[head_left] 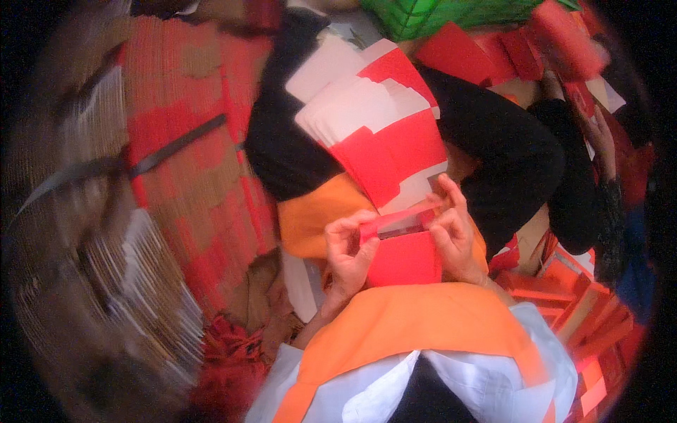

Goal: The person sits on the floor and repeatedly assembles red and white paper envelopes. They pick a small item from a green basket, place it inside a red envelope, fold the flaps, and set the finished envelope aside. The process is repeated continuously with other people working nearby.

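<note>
Low in front of my orange apron, a red folded card packet [403, 259] lies with its upper edge gaping and a narrow reddish strip raised above it. My left hand [350, 248] is closed, pinching the strip's left end between thumb and fingers. On the other side my right hand [455, 233] has its fingers curled at the strip's right end and the packet's right edge. Just beyond both hands, a fanned stack of red and white card pieces [388, 134] rests between my dark-trousered legs. Whether anything sits inside the packet cannot be made out.
Tall bundles of red and brown cardboard [176, 158], bound by a dark strap [180, 144], rise on the left. A green crate [437, 17] stands at the far side. At the right, another person's hand [599, 137] is near red card, with red pieces [582, 310] heaped closer.
</note>
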`<move>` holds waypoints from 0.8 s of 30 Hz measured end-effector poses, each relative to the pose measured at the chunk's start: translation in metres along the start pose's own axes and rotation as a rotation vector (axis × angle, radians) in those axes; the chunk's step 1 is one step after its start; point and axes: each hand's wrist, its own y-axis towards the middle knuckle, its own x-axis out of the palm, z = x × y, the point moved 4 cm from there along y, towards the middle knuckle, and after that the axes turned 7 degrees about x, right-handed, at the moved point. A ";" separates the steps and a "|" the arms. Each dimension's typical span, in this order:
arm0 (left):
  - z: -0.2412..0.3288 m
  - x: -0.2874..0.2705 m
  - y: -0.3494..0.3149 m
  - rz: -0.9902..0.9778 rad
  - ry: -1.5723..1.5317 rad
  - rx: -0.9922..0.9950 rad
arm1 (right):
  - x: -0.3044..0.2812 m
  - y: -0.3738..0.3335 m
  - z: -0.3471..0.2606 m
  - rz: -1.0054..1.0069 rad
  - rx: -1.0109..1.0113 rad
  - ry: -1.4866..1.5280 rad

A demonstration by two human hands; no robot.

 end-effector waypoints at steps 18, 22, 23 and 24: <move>0.020 0.007 0.012 -0.137 0.417 -0.042 | 0.009 0.008 -0.003 -0.205 0.263 0.146; 0.018 0.007 0.011 -0.143 0.386 -0.029 | 0.009 0.010 -0.007 -0.235 0.215 0.107; 0.019 0.008 0.011 -0.130 0.381 -0.012 | 0.009 0.011 -0.009 -0.248 0.215 0.113; 0.020 0.010 0.010 -0.117 0.375 0.005 | 0.010 0.012 -0.011 -0.260 0.214 0.118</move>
